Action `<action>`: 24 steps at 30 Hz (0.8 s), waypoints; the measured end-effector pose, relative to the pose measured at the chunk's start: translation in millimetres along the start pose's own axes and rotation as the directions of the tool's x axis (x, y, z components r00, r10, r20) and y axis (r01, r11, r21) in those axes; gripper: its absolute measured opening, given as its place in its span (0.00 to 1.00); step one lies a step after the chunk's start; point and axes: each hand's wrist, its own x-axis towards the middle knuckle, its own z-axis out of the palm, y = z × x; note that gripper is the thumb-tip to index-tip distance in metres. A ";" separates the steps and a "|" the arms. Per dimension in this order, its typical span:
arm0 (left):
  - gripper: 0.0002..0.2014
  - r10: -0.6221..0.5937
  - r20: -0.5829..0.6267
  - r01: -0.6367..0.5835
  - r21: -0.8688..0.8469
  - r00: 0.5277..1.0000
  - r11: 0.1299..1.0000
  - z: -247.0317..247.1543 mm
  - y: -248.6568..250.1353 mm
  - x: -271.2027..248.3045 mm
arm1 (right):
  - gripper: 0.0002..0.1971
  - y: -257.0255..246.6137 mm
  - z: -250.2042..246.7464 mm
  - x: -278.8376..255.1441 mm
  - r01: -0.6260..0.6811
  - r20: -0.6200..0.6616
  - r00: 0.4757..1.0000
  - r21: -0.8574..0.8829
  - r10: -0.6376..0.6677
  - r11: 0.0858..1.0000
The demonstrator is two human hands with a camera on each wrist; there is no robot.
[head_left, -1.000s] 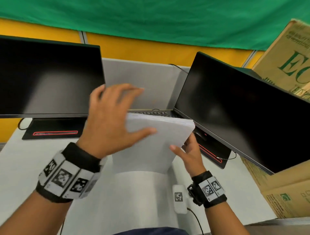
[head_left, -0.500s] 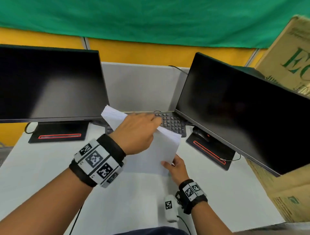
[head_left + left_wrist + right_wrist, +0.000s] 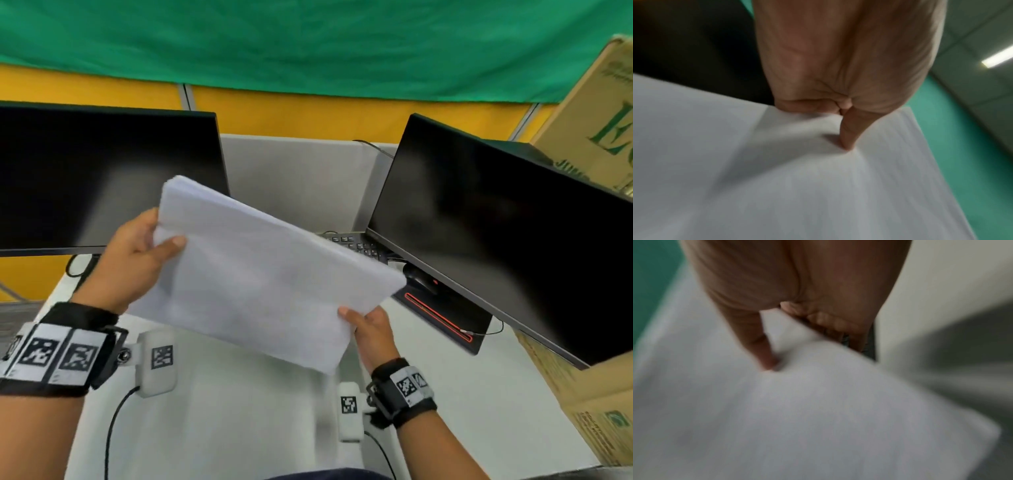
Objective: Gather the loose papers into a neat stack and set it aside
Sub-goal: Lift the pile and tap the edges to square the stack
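Observation:
A thick stack of white papers [image 3: 263, 274] hangs tilted in the air above the white desk [image 3: 222, 411], its left end higher. My left hand [image 3: 150, 246] grips the stack's left edge, thumb on top and fingers hidden underneath. At the lower right corner my right hand [image 3: 363, 320] pinches it, thumb on top. In the left wrist view the thumb presses into the top sheet of the papers [image 3: 818, 186]. The right wrist view is blurred; it shows the thumb on the papers [image 3: 818, 410] and fingers curled beneath.
Two dark monitors flank the desk, one at the left [image 3: 102, 178] and one at the right [image 3: 496, 233]. A black keyboard [image 3: 356, 243] and a mouse [image 3: 419, 279] lie behind the stack. Cardboard boxes [image 3: 589, 394] stand at the right edge.
The stack has been lifted off the desk and tilted up at the left. My left hand moved from the top of the stack to its left edge; the right hand kept the lower right corner.

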 end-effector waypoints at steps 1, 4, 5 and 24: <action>0.16 -0.025 -0.033 0.023 -0.067 0.999 0.997 -2.1 -8.4 -4.7 | 0.18 -13.8 7.3 0.0 0.058 -0.027 0.998 -0.058 -0.059 0.997; 0.17 -0.024 -0.162 0.000 -0.151 0.986 0.989 -0.5 -23.0 -24.3 | 0.17 -46.6 23.5 -7.2 0.238 -0.107 0.959 -0.197 -0.262 0.951; 0.16 -0.003 -0.217 -0.029 -0.144 0.976 0.989 3.5 -26.3 -32.0 | 0.18 -52.2 26.2 -12.4 0.291 -0.118 0.939 -0.225 -0.323 0.930; 0.19 -0.266 -0.321 0.163 -0.313 0.909 0.936 68.5 -91.2 -93.8 | 0.19 2.2 -10.0 -45.0 0.108 -0.185 0.969 -0.272 -0.162 0.956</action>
